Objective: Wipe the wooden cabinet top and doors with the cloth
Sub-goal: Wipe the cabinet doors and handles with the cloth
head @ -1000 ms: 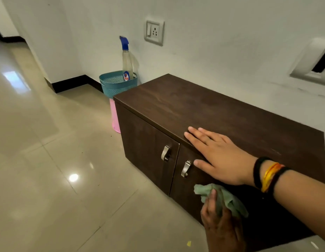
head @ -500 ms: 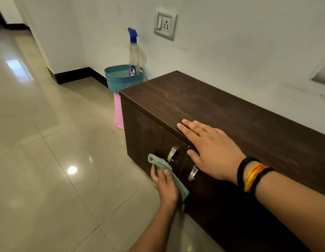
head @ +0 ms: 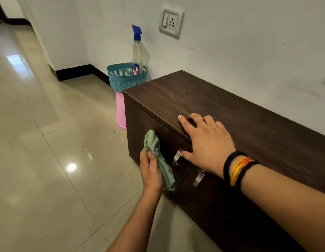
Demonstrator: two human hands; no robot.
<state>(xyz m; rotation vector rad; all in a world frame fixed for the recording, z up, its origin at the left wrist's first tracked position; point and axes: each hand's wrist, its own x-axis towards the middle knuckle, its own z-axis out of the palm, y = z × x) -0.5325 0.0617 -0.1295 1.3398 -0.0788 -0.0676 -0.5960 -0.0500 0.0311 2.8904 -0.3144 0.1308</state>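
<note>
A low dark-brown wooden cabinet stands against the white wall, with two doors and two metal handles on its front. My left hand holds a pale green cloth pressed against the left door, just left of the handles. My right hand lies flat on the cabinet top at its front edge, fingers spread, thumb hanging over near the left handle. Black and orange bands circle that wrist.
A teal basket with a spray bottle in it sits on a pink stool just left of the cabinet. A wall socket is above. Glossy tiled floor spreads to the left.
My left hand carried the cloth from the right door leftward across the handles onto the left door and higher up. My right hand stayed on the top edge.
</note>
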